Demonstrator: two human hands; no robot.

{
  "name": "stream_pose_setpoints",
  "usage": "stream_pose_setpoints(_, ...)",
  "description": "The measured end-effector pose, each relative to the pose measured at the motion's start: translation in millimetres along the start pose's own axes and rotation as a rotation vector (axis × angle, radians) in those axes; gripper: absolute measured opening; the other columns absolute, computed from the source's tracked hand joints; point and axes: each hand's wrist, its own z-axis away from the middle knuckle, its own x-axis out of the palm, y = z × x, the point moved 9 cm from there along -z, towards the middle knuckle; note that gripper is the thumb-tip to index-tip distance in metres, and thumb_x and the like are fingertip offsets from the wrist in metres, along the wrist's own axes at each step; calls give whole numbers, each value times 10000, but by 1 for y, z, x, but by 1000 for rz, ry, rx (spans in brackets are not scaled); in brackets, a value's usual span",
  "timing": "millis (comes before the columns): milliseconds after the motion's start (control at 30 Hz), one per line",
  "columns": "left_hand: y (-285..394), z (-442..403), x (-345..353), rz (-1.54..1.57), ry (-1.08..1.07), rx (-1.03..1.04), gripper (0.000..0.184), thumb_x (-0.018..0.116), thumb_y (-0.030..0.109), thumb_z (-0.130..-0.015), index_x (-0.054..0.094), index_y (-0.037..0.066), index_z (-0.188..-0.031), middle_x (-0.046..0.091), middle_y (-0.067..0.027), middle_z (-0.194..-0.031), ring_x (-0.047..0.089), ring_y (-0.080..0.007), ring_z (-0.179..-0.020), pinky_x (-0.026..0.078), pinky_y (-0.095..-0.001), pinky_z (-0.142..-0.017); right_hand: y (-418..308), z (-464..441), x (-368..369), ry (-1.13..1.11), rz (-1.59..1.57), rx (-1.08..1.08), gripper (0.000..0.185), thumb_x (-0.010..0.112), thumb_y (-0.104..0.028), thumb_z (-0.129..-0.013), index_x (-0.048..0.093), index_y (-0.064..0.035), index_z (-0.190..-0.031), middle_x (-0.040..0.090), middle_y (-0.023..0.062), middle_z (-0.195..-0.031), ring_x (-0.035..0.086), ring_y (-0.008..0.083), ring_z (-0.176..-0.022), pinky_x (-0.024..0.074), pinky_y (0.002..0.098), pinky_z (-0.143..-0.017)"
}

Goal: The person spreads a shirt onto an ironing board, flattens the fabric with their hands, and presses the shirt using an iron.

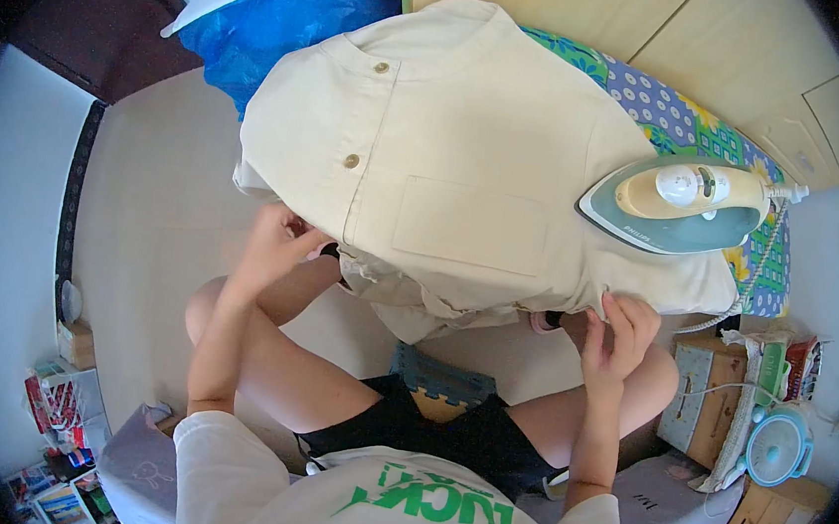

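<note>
A cream button-front garment (pixel 490 138) with a chest pocket lies spread over the ironing board (pixel 644 92), which has a blue, green and yellow patterned cover. My left hand (pixel 282 240) is closed at the garment's near left edge; its fingertips are partly hidden. At the near right edge, my right hand (pixel 621 330) pinches the fabric between thumb and fingers. The lower part of the garment hangs in folds between my hands. A teal and cream steam iron (pixel 674 204) rests on the right part of the garment, its nose toward the left.
The iron's cord (pixel 764 262) runs down the right side. Wooden cabinets (pixel 601 13) stand behind the board, with a blue plastic cover (pixel 290 26) at the back left. At the right are a small blue fan (pixel 779 445) and a wooden crate (pixel 716 403). A small stool (pixel 441 384) is between my legs.
</note>
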Motion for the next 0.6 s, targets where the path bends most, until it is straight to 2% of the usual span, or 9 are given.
stream_pose_setpoints(33,-9,9,3,57,18,-31,113,665,84,-764,650,-19,-807,633,-16,-677,554,-53,-623,406,-222,-530,-4,5,-3,-16,-8,0,330,677,18,-668,624,-42,-987,582,79,-901,536,264,-831,387,342,-766)
stream_pose_setpoints(133,-7,17,5,139,99,-20,64,633,31,-771,650,-17,-809,627,-9,-694,538,-40,-631,417,-224,-552,-2,6,-3,5,-31,21,343,635,57,-655,639,-37,-984,576,82,-880,536,264,-820,389,336,-759)
stream_pose_setpoints(267,-1,28,-16,181,36,-37,31,634,25,-760,636,-6,-757,579,23,-658,478,-28,-593,377,-219,-537,3,6,-8,-8,17,2,334,600,89,-639,645,-21,-951,564,97,-848,523,267,-816,414,326,-741)
stream_pose_setpoints(333,2,23,-32,80,63,117,79,650,41,-745,613,2,-686,507,52,-602,393,-22,-555,301,-209,-498,8,3,-7,23,70,-3,391,561,74,-595,673,-52,-948,572,63,-825,521,234,-772,384,326,-714)
stream_pose_setpoints(367,1,22,-34,83,54,117,79,650,41,-745,613,2,-686,507,52,-602,393,-22,-555,301,-209,-498,9,3,-7,21,77,3,391,561,74,-595,673,-52,-948,572,63,-825,521,234,-772,384,326,-714)
stream_pose_setpoints(467,21,20,-35,33,-31,174,143,668,70,-736,587,9,-634,457,66,-568,346,-18,-542,246,-214,-478,7,2,-7,46,105,-25,384,562,45,-588,683,-64,-936,571,52,-812,514,219,-753,378,318,-697)
stream_pose_setpoints(533,13,17,-21,-79,-200,33,162,675,85,-737,589,10,-623,465,60,-550,356,-18,-544,260,-215,-480,5,3,-9,64,97,-51,357,566,21,-595,685,-70,-919,569,48,-819,518,216,-751,377,314,-691)
stream_pose_setpoints(600,15,17,-15,-133,-229,3,161,674,86,-740,589,8,-627,469,55,-550,356,-22,-540,259,-219,-475,5,4,-11,58,103,-70,348,570,14,-600,685,-75,-916,568,46,-822,519,217,-749,378,315,-689)
